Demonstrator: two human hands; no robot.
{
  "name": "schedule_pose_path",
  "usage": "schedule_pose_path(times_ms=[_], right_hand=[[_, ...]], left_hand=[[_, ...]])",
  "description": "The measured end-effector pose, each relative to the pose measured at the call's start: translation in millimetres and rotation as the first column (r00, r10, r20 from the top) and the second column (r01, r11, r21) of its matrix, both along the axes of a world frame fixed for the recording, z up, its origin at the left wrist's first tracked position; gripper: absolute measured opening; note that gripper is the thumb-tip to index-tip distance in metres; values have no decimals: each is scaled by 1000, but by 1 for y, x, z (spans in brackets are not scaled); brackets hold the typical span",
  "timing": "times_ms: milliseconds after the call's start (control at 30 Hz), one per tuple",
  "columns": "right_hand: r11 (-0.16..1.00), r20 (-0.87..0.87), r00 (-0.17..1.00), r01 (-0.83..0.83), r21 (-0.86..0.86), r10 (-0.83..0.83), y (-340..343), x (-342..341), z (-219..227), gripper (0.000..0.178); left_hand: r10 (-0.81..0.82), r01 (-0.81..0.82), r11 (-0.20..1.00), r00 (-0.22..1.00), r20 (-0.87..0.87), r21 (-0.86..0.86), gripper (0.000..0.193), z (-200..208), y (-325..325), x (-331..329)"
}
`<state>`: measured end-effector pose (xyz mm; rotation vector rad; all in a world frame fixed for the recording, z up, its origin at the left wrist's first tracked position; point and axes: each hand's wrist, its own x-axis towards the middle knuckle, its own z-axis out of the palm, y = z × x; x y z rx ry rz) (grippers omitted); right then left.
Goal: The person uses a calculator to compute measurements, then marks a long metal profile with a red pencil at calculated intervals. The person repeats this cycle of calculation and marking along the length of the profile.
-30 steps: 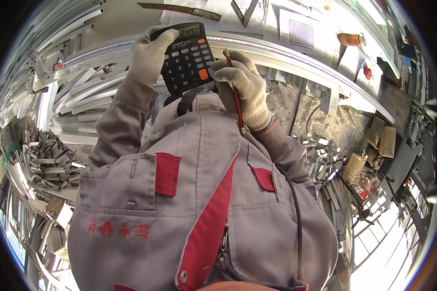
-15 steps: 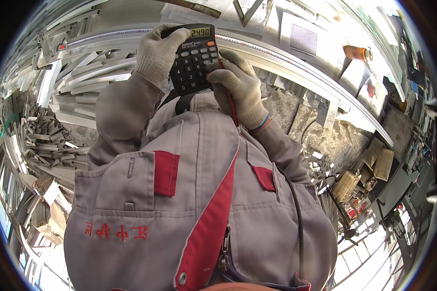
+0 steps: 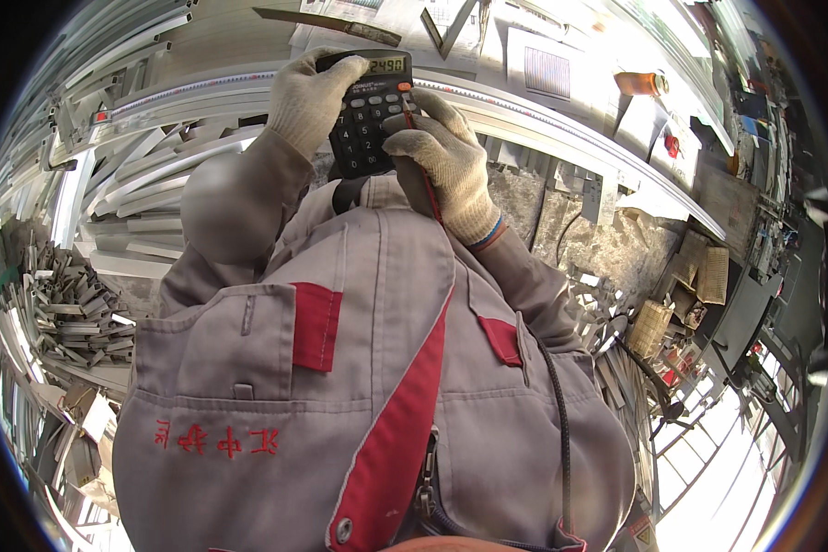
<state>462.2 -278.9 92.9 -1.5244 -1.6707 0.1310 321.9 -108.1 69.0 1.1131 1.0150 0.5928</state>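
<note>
One black rectangular plastic calculator (image 3: 363, 138) is held up, keys showing, just beyond the grey cloth work jacket with red trim (image 3: 368, 359). The left hand (image 3: 308, 97), in an off-white knitted glove, grasps its upper left corner, thumb on the front beside the display. The right hand (image 3: 446, 156), gloved alike, is curled around a slim red pencil (image 3: 434, 202), fingers over the right-hand keys; whether they press any, one cannot tell. Leftward lie pale metal profiles (image 3: 170, 175).

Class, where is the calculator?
In the head view's upper centre, the black calculator is in the left hand, the right hand at its right edge.
</note>
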Motion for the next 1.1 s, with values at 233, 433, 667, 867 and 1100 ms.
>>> schedule_pose_path(times_ms=[233,433,667,867,1100], right_hand=[[999,54,998,28,25,-29,9,-29,3,29],[997,47,996,-80,1,80,10,-42,11,28],[981,63,979,-188,-56,192,18,-58,17,28],[1000,29,1000,6,20,-7,13,-61,14,30],[986,20,985,169,4,-169,1,-50,9,28]], left_hand=[[-85,82,995,994,66,55,24,-9,16,-21],[-35,31,996,999,40,87,26,-9,28,-25],[-8,6,1000,994,113,18,26,-8,31,-36],[42,-42,998,999,8,48,24,-4,38,-48],[29,-28,999,998,48,-26,26,-34,47,-58]])
